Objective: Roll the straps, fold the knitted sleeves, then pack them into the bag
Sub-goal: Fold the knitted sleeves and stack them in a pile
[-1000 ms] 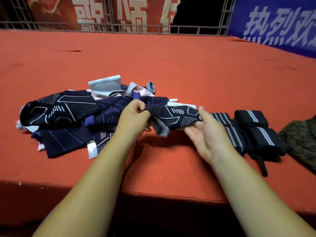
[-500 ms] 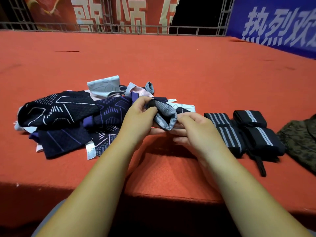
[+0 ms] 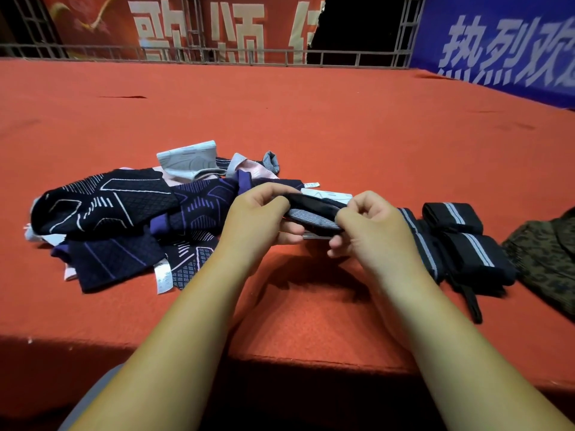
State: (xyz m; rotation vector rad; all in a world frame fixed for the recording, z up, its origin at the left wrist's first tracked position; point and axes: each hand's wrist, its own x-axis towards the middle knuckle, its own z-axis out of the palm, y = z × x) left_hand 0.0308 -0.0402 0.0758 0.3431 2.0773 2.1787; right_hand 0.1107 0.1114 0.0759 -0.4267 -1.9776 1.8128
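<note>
Folding the dark navy knitted sleeve with grey ribbed inner face (image 3: 312,213) was the step in hand, by my read. It was held just above the red carpeted platform (image 3: 280,119), middle of the near edge, not resting on it.

The left hand (image 3: 258,219) pinched its left end, thumb on top and fingers curled under. The right hand (image 3: 373,225) pinched the right end, fingers curled tight on the fabric.

To do it well: keep both pinches level, line the cuff edges up before pressing flat, smooth out the ribbed side so no bulge is left, then set it apart from the unfolded ones.

The sleeve's long axis ran left to right, roughly along the near edge, with the right end a little lower. Which end was the cuff could not be told.

A pile of navy and purple patterned knitted sleeves (image 3: 109,206) lay loose toward the left side, just beside the left hand. Black rolled straps with grey stripes (image 3: 466,247) sat to the right, near the right hand. A camouflage fabric bag (image 3: 544,262) lay at the right edge, just beyond the straps, and packing looked not yet begun.
</note>
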